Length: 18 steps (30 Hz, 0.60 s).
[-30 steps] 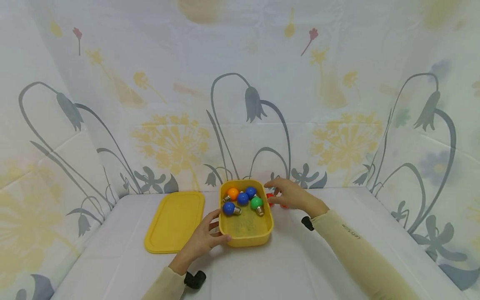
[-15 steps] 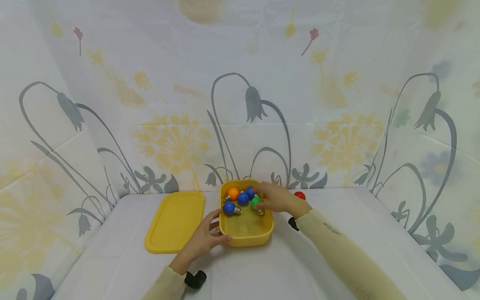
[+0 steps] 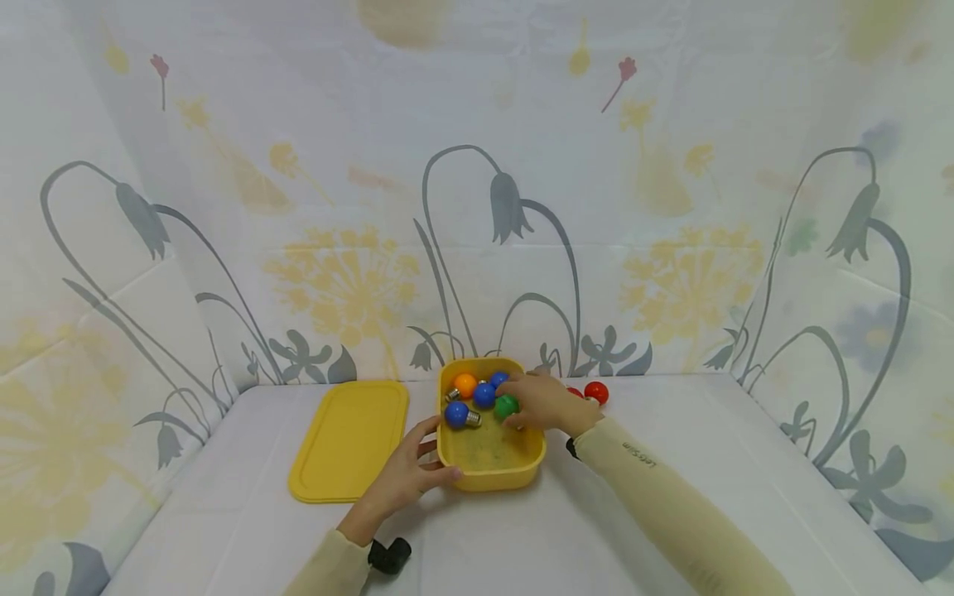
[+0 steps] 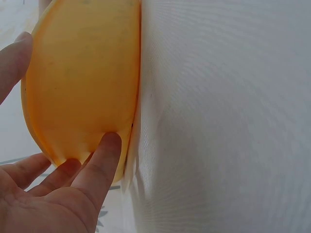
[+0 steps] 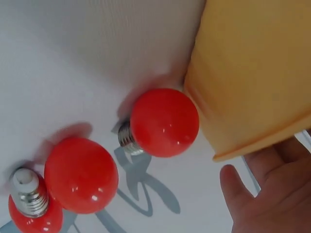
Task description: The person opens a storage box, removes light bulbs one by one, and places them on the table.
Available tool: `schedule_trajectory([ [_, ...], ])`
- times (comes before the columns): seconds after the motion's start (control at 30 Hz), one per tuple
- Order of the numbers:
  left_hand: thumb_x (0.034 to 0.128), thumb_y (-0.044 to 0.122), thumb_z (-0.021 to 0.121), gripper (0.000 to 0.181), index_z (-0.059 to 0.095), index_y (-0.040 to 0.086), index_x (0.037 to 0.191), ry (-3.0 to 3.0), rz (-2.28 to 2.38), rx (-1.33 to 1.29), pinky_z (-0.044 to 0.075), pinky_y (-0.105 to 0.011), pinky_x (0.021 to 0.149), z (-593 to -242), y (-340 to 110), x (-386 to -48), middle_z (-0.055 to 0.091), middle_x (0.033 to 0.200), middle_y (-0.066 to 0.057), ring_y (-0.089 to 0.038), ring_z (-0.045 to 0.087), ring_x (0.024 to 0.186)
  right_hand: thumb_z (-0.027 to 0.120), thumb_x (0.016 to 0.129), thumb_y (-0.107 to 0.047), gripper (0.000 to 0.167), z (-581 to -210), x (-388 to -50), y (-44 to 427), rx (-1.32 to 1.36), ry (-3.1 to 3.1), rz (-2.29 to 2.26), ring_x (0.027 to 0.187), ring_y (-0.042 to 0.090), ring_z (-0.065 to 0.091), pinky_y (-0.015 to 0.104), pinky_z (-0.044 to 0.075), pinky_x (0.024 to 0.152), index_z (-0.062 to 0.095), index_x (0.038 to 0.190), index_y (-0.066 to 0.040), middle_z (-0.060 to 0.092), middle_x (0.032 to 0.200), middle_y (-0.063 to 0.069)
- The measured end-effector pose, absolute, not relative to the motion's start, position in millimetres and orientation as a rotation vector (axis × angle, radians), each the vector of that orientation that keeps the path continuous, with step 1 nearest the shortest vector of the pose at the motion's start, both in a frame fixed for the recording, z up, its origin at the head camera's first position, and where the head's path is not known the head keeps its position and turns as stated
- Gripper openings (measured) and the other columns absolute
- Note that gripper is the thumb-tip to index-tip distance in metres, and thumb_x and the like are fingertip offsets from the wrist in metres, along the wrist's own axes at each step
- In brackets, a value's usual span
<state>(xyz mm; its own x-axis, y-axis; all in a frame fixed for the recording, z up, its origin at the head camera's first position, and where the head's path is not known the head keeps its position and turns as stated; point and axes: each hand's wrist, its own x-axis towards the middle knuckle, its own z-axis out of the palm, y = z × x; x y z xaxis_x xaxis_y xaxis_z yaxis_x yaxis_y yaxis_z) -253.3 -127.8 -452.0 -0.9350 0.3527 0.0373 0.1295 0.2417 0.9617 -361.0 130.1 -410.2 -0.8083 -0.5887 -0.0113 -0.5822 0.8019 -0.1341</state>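
A yellow plastic container (image 3: 488, 478) with several coloured light bulbs inside stands on the white cloth. My left hand (image 3: 406, 473) holds its near left corner, fingers against the side wall and thumb at the front. In the left wrist view, fingertips (image 4: 111, 145) press the container wall (image 4: 82, 82). Inside the container my right hand (image 3: 544, 403) has thumb and fingers around a green bulb (image 3: 506, 406), whose metal base is mostly covered. Blue bulbs (image 3: 457, 415) and an orange bulb (image 3: 465, 385) lie left of it. The container wall hides most right fingers in the right wrist view.
A yellow lid (image 3: 349, 442) lies flat to the left of the container. Red bulbs (image 5: 165, 122) lie on the cloth just right of the container, partly behind the right hand in the head view. A patterned curtain (image 3: 477, 273) rises at the table's back edge.
My right hand has moved left from beside the red bulbs into the container, onto the green bulb, which has shifted slightly. The left hand stays on the container.
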Motion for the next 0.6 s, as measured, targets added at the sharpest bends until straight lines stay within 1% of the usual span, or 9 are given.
schedule_trajectory([
  [0.07,0.0815,0.022,0.077,0.088,0.024,0.009,0.150,2.322,1.765,0.453,0.046,-0.041,0.098,-452,-128,-254,0.025,0.152,-0.016,-0.038,0.040,0.131,0.074,0.081,-0.041,0.046,-412,-362,129,-0.974,2.934,-0.165,0.113,0.019,0.053,0.052,0.027,0.112,0.065,0.122,-0.021,0.059,0.118,-0.001],
  [0.13,0.0815,0.022,0.077,0.089,0.023,0.010,0.151,2.322,1.765,0.448,0.046,-0.041,0.098,-452,-128,-254,0.025,0.152,-0.016,-0.038,0.040,0.131,0.075,0.081,-0.038,0.044,-413,-361,127,-0.999,2.930,-0.175,0.117,0.020,0.052,0.054,0.019,0.114,0.066,0.120,-0.020,0.060,0.118,-0.001],
  [0.2,0.0813,0.022,0.077,0.089,0.022,0.010,0.151,2.321,1.763,0.440,0.046,-0.042,0.098,-452,-128,-254,0.024,0.153,-0.016,-0.038,0.040,0.131,0.075,0.081,-0.037,0.042,-413,-360,125,-1.013,2.926,-0.182,0.117,0.019,0.051,0.054,0.019,0.114,0.067,0.119,-0.021,0.060,0.117,-0.002],
  [0.3,0.0814,0.021,0.077,0.090,0.022,0.010,0.151,2.321,1.765,0.438,0.046,-0.042,0.098,-452,-128,-255,0.024,0.153,-0.016,-0.038,0.040,0.131,0.076,0.081,-0.034,0.040,-412,-358,122,-1.023,2.911,-0.214,0.115,0.020,0.051,0.052,0.025,0.112,0.068,0.117,-0.020,0.059,0.114,-0.003],
  [0.37,0.0815,0.020,0.077,0.089,0.022,0.010,0.151,2.320,1.766,0.447,0.046,-0.042,0.098,-453,-128,-255,0.024,0.153,-0.016,-0.038,0.040,0.131,0.077,0.080,-0.035,0.040,-412,-356,120,-1.018,2.904,-0.214,0.111,0.019,0.050,0.049,0.033,0.108,0.068,0.117,-0.021,0.057,0.110,-0.005],
  [0.5,0.0816,0.020,0.077,0.088,0.023,0.008,0.150,2.322,1.770,0.473,0.047,-0.040,0.098,-454,-128,-255,0.024,0.152,-0.017,-0.039,0.040,0.131,0.077,0.080,-0.037,0.041,-413,-355,116,-0.987,2.893,-0.210,0.100,0.017,0.048,0.038,0.046,0.092,0.067,0.118,-0.024,0.051,0.103,-0.007],
  [0.6,0.0812,0.020,0.078,0.088,0.024,0.008,0.150,2.323,1.772,0.481,0.047,-0.039,0.097,-454,-128,-255,0.025,0.152,-0.018,-0.039,0.041,0.131,0.075,0.081,-0.038,0.039,-414,-355,115,-0.974,2.889,-0.214,0.091,0.015,0.049,0.031,0.049,0.081,0.067,0.117,-0.025,0.049,0.099,-0.007],
])
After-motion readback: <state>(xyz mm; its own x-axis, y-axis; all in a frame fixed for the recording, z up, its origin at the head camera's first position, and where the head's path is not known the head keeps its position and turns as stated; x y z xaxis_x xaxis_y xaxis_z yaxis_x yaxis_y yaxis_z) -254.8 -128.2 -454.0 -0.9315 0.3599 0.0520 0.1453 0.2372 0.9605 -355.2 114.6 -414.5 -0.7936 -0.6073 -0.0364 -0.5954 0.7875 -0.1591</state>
